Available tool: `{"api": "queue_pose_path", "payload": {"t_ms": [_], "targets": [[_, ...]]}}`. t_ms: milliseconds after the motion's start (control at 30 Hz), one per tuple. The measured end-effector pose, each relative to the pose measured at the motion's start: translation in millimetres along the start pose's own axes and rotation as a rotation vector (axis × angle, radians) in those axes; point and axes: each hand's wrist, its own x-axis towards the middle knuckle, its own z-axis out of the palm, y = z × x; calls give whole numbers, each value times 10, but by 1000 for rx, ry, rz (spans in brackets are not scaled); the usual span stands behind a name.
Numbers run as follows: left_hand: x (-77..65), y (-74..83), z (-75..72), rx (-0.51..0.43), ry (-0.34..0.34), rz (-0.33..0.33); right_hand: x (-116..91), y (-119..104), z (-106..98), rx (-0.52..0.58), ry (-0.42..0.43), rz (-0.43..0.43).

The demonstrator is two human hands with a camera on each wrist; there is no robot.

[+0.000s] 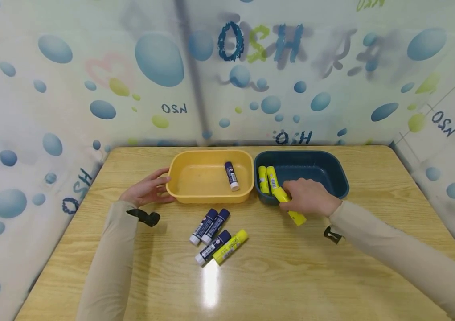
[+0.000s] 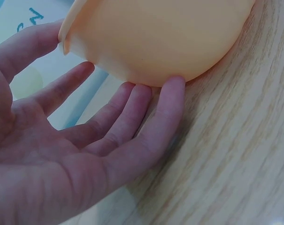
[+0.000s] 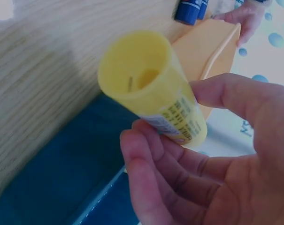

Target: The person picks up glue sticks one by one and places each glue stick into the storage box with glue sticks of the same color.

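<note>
My right hand (image 1: 311, 196) pinches a yellow glue stick (image 3: 184, 115) between thumb and fingers, tilted over the near edge of the dark blue bin (image 1: 341, 189). Its hollow end faces the right wrist camera. Inside that bin, two yellow glue sticks (image 1: 264, 180) lie side by side at the left end. Beside it stands an orange-yellow bin (image 1: 195, 199) with one navy glue stick (image 1: 231, 174) in it. At this bin's left end my left hand (image 1: 147, 189) rests its extended fingertips (image 2: 172, 89) on the rim and outer wall.
In front of the orange-yellow bin lie several glue sticks: two navy ones (image 1: 209, 227) together, then another navy one (image 1: 213, 248) alongside a yellow one (image 1: 230, 246). A patterned curtain wall (image 1: 227, 107) rises behind the wooden table (image 1: 291, 276).
</note>
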Motion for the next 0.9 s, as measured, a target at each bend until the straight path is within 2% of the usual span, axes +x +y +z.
{"api": "queue_pose_path", "payload": {"t_ms": [333, 567, 900], "targets": [[-18, 7, -1, 5, 7, 2, 160, 110, -132, -49, -16, 15], [-23, 5, 5, 1, 11, 3, 277, 144, -252, -50, -34, 71], [-20, -7, 9, -4, 11, -1, 455, 157, -356, -35, -70, 90]]}}
